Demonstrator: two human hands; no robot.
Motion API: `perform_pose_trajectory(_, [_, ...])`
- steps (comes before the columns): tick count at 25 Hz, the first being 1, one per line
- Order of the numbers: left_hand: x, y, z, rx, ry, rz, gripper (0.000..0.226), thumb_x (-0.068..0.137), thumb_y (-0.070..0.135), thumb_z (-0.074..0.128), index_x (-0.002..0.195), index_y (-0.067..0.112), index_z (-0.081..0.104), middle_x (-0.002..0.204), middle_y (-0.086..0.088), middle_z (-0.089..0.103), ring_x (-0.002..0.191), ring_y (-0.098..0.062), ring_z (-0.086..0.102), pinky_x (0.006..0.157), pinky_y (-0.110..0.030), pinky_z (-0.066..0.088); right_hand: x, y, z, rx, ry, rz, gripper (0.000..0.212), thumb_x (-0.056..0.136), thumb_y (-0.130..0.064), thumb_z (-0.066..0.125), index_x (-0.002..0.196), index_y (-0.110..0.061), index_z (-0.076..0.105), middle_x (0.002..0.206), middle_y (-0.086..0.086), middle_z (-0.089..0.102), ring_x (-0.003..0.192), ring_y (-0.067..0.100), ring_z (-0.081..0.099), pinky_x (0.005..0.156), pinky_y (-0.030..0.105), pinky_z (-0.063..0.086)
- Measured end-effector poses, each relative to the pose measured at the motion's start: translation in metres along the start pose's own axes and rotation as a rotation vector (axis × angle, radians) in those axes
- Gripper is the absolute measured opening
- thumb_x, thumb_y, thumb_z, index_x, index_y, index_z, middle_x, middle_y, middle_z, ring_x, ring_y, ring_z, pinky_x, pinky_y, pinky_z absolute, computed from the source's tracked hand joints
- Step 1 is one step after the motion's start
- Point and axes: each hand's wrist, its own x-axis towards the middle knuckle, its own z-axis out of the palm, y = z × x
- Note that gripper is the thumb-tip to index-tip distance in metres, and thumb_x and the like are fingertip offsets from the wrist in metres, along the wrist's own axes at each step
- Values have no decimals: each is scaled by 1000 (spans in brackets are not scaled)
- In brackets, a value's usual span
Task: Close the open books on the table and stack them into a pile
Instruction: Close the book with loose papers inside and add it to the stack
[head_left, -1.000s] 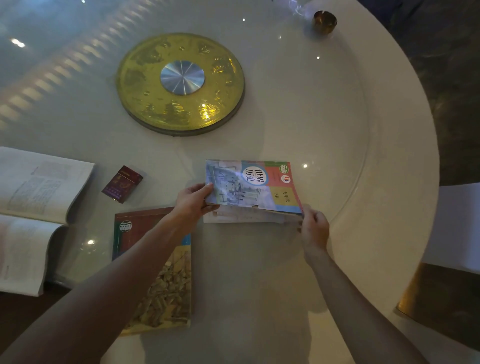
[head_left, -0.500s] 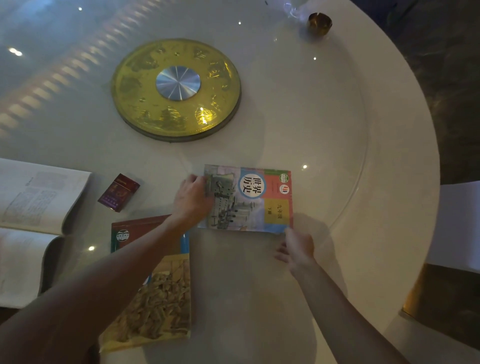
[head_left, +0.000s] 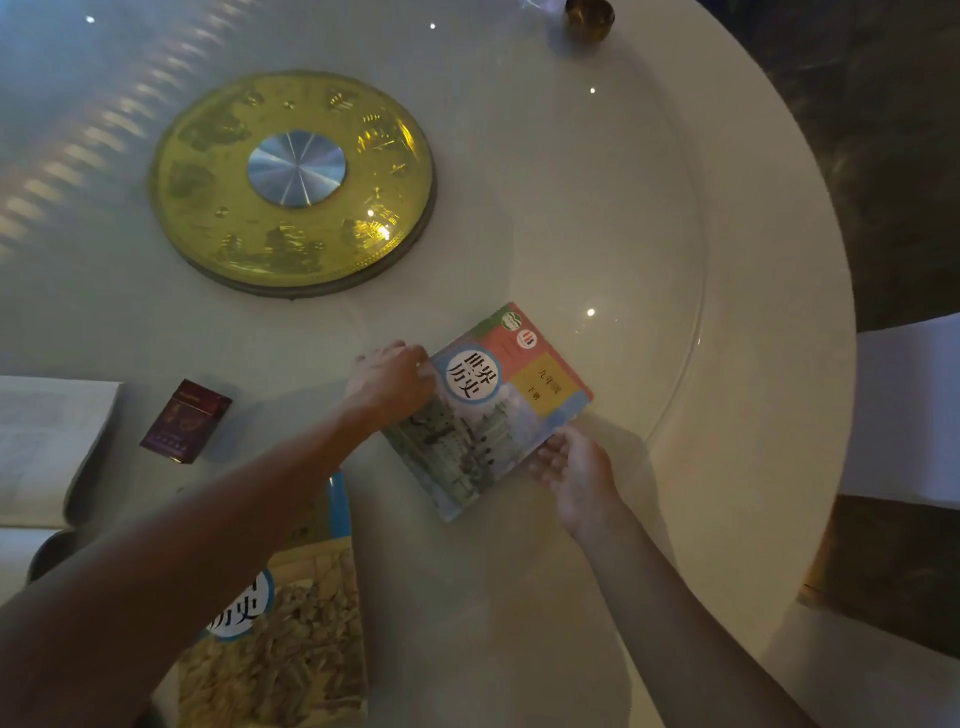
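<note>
A closed history textbook (head_left: 493, 410) with a multicoloured cover lies turned at an angle on the round white table (head_left: 753, 364). My left hand (head_left: 389, 382) grips its left edge, fingers curled over the cover. At the book's lower right edge my right hand (head_left: 576, 467) rests palm up, fingers against or under that edge. A second closed book (head_left: 291, 639) with a yellow-brown cover lies near the front, partly hidden by my left forearm. An open book (head_left: 47, 447) with white pages lies at the far left, cut off by the frame.
A dark red cigarette pack (head_left: 186, 421) lies between the open book and my left hand. A gold turntable disc (head_left: 208, 171) with a silver hub sits at the table's middle. A small brass bowl (head_left: 589, 18) stands at the far edge. A white chair (head_left: 909, 415) is at right.
The cover came down and the colourful book is now shut flat. Both hands then turned it so it lies diagonally. My right hand moved from the page edge to the lower right edge.
</note>
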Motion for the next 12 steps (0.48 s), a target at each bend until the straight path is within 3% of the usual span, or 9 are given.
perform_pose_trajectory(3, [-3, -4, 0, -189, -50, -129, 24, 91, 32, 59, 98, 13, 72, 98, -12, 74, 80, -22, 67, 67, -33, 54, 8, -5, -2, -156, 26, -94, 15, 93, -6, 54, 86, -12, 66, 76, 4, 63, 67, 17, 57, 61, 31, 49])
perform_pose_trajectory(5, [-9, -6, 1, -321, -140, -209, 22, 90, 33, 67, 93, 12, 67, 89, -13, 74, 69, -20, 68, 62, -36, 59, 11, -5, 0, -210, -4, -142, 18, 93, -9, 53, 90, -17, 68, 83, 3, 66, 70, 18, 59, 58, 30, 47])
perform_pose_trajectory(7, [-20, -9, 6, -464, -245, -230, 24, 90, 34, 70, 101, 15, 61, 90, -13, 72, 73, -26, 73, 61, -39, 62, 12, -6, 2, -315, -77, -230, 27, 94, -15, 54, 109, -27, 73, 98, -2, 75, 80, 19, 70, 57, 27, 49])
perform_pose_trajectory(9, [-35, -12, 10, -616, -320, -214, 25, 93, 32, 67, 112, 17, 61, 98, -16, 72, 83, -33, 75, 65, -41, 63, 10, -7, 2, -414, -130, -281, 32, 98, -19, 54, 121, -35, 70, 106, -9, 79, 87, 8, 77, 59, 23, 55])
perform_pose_trajectory(12, [-53, -13, 17, -924, -341, -177, 30, 97, 25, 63, 124, 13, 59, 115, -20, 72, 95, -35, 73, 74, -45, 59, 15, -2, 1, -550, -162, -271, 40, 95, -39, 64, 135, -40, 63, 126, -13, 74, 109, 6, 73, 83, 30, 62])
